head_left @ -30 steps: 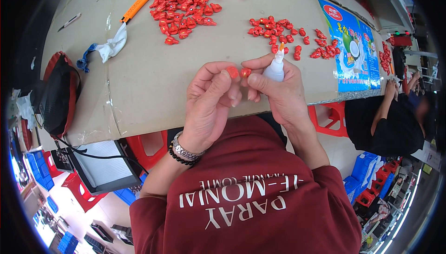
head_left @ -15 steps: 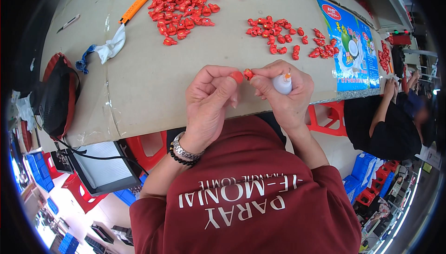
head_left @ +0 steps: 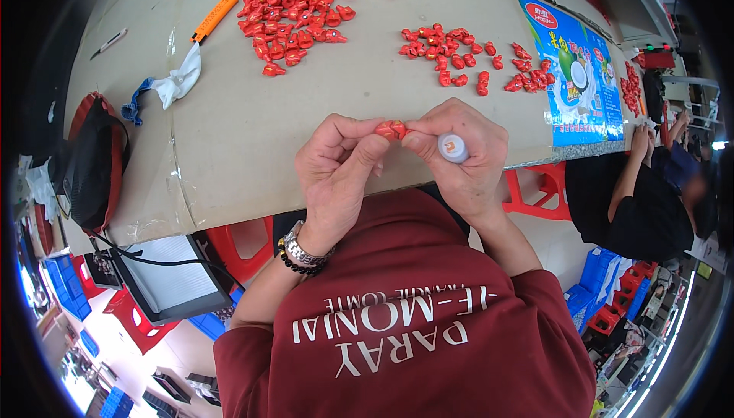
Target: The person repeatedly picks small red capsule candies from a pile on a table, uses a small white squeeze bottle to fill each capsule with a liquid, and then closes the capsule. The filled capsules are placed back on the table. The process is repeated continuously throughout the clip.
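Over the near part of the table, both hands are closed and meet at their fingertips. My left hand [head_left: 336, 166] pinches a small red part [head_left: 382, 131] between thumb and forefinger. A second small red part [head_left: 397, 127] sits in the fingertips of my right hand [head_left: 474, 166], touching the first. Tucked in the same right hand is a small white squeeze bottle [head_left: 453, 148] with an orange tip, its end turned up toward me. Fingers cover most of both parts.
A big heap of red parts [head_left: 294, 5] lies ahead, with a smaller group [head_left: 440, 47] to its right. An orange utility knife [head_left: 214, 19], a white cloth [head_left: 180, 82], a pen [head_left: 109, 43] and a black-and-red bag [head_left: 95, 162] are leftward. A blue printed sheet [head_left: 575, 74] covers the table's right part.
The two red parts, apart before, now touch. My right hand has moved slightly left and tipped the bottle, so its tip now faces up toward me.
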`<move>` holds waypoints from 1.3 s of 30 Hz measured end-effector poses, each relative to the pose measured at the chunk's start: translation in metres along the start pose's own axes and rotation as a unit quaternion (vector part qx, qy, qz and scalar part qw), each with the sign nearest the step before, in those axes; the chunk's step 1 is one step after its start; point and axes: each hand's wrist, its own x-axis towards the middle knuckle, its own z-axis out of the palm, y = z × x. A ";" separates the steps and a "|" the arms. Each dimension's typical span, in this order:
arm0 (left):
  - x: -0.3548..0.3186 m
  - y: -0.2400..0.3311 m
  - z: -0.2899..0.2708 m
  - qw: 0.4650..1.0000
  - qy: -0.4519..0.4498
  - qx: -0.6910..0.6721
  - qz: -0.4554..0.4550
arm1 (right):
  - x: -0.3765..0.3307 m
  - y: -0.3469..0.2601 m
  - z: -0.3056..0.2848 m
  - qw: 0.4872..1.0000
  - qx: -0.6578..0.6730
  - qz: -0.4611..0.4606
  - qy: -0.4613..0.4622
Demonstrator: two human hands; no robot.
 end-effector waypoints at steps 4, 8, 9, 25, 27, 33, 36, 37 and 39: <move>-0.001 0.001 0.000 0.997 0.000 0.063 0.054 | -0.002 0.004 0.000 0.999 0.017 0.037 -0.013; -0.002 0.000 -0.001 0.991 0.009 0.108 0.077 | -0.003 0.007 0.002 0.998 0.033 0.047 -0.026; -0.002 -0.001 -0.002 0.988 0.011 0.124 0.090 | -0.004 0.008 0.002 0.997 0.037 0.052 -0.034; 0.002 -0.013 -0.009 0.967 0.023 0.218 0.129 | -0.003 0.025 0.010 0.997 0.041 0.013 -0.057; 0.002 -0.013 -0.009 0.964 0.021 0.229 0.135 | -0.003 0.026 0.010 0.998 0.040 0.008 -0.057; 0.003 -0.012 -0.007 0.959 0.021 0.246 0.138 | -0.004 0.029 0.011 0.997 0.049 0.007 -0.057; 0.004 -0.011 -0.006 0.966 0.021 0.229 0.115 | 0.001 0.028 0.008 0.997 0.027 0.011 -0.065; 0.004 -0.010 -0.005 0.972 0.020 0.212 0.096 | 0.003 0.028 0.007 0.997 0.017 0.013 -0.069; 0.006 -0.005 -0.003 0.982 0.021 0.179 0.056 | 0.006 0.025 0.005 0.996 -0.001 0.044 -0.079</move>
